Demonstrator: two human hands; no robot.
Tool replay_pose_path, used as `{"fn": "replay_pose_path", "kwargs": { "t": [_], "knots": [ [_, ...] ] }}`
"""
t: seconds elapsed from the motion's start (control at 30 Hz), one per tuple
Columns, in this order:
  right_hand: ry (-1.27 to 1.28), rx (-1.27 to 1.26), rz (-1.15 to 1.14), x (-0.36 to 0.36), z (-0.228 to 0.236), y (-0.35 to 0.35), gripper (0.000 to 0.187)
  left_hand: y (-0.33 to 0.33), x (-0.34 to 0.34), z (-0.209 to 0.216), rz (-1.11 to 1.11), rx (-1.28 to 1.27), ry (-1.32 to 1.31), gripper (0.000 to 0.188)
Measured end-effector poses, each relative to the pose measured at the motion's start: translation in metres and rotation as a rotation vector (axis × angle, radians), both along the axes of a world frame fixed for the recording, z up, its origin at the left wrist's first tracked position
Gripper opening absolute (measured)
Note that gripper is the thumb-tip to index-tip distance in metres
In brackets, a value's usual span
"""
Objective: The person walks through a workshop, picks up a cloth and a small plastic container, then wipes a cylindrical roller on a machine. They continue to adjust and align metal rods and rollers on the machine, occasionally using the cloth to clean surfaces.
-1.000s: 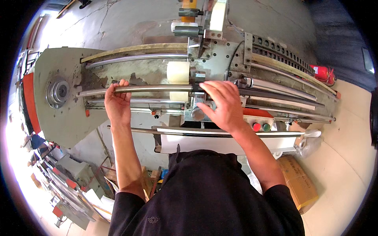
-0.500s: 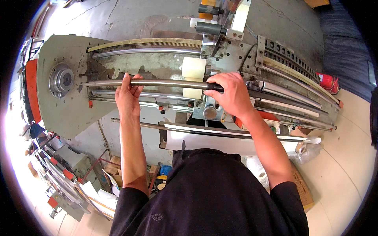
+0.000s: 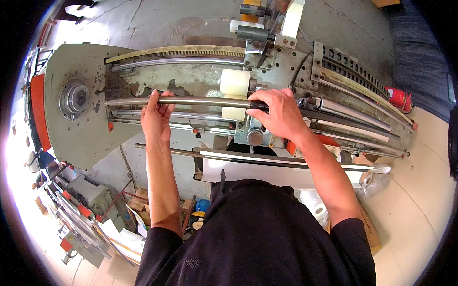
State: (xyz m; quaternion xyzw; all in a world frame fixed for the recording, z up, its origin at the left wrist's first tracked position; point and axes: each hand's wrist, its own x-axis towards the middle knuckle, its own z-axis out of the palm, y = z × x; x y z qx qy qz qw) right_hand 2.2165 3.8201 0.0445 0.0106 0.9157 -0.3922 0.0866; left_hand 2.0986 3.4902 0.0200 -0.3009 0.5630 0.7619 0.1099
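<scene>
A long metal rod [image 3: 205, 100] lies level across the machine in front of me, with both my hands on it. My left hand [image 3: 156, 117] holds it from the near side, thumb in front and fingers partly behind. Farther right, my right hand [image 3: 279, 113] wraps over a dark section of the rod, its thumb on the near side. The rod's left end stops short of a round metal chuck [image 3: 76, 98] on the machine's grey housing [image 3: 57, 128]. Behind the rod, close to my right hand, are cream-coloured rollers [image 3: 234, 82].
Polished guide rails [image 3: 191, 62] run along the machine. A second bar [image 3: 171, 151] and a white sheet [image 3: 248, 172] lie between me and the machine. Grey rollers [image 3: 253, 33] stand on a bracket beyond. At far right is a red fire extinguisher [image 3: 400, 97]; a cardboard box [image 3: 368, 224] stands beside my right elbow.
My hands keep the same hold on the rod, which has hardly moved. The view has shifted slightly, and a dark shape at the top left has come further into sight.
</scene>
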Motion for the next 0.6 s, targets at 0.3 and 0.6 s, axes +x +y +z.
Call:
{"fn": "replay_pose_path", "kwargs": {
  "t": [0.3, 0.6],
  "knots": [
    [0.163, 0.092, 0.014, 0.001, -0.013, -0.001, 0.028, 0.000, -0.005, -0.010, -0.010, 0.009, -0.015, 0.024],
    [0.299, 0.272, -0.108, 0.020, -0.014, 0.000, 0.041, 0.005, -0.016, -0.024, -0.044, -0.015, -0.028, 0.025]
  ]
}}
